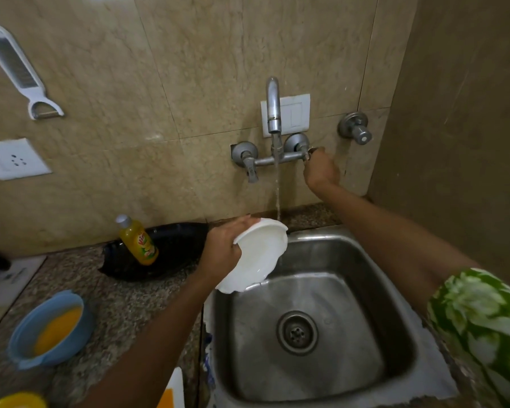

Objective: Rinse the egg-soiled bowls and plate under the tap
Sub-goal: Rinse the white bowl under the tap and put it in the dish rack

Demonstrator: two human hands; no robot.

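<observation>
With the white bowl [259,254] gripped tilted at its rim by the left hand [223,248] and the tap handle [308,153] grasped by the right hand [321,169], splashing beyond the sink [365,260] may be caused if flow is increased.

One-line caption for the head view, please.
Left hand tilts white plate under running tap over sink; right hand grips valve.

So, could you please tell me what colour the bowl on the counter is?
Blue bowl, yellow egg inside; head view.

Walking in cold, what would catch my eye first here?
Probably the water stream falling from the wall tap by the tilted white dish that the left hand holds over the steel sink. Then the right hand on the tap's right handle.
</observation>
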